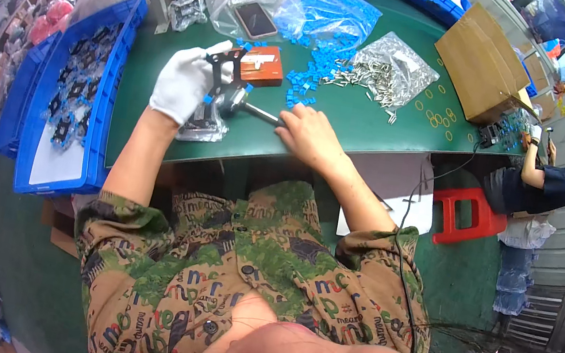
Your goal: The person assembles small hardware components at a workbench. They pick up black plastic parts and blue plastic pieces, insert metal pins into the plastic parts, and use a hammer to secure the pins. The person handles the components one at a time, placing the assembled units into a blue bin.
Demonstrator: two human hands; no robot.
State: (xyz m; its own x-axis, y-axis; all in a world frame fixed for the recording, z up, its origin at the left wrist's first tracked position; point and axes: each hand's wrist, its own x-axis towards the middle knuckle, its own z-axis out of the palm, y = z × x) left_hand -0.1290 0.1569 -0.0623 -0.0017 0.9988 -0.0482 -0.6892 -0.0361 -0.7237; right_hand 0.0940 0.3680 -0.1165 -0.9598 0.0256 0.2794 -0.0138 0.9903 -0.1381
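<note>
At far left, a blue crate (52, 185) holds black parts with blue bits (63, 130). Next, the left hand (180, 83), in a white glove, pinches the left side of a black bracket (227, 66) with blue corner pieces between its fingers, above the green table (350, 123). A clear bag of dark parts (203, 127) lies below it, near the table's front edge. Beyond, a phone (255, 20) rests on clear plastic, and an orange-red box (263, 65) sits just beside the bracket. The bare right hand (312, 135) has its fingers curled around the handle end of a small hammer (261, 112), whose head is near the bracket. Farther right come loose small blue pieces (327, 58), a heap of silver pins (379, 81), scattered rubber bands (439, 118), a tilted cardboard box (478, 63), a red stool (468, 215) and a seated co-worker (546, 180) in dark clothes.
</note>
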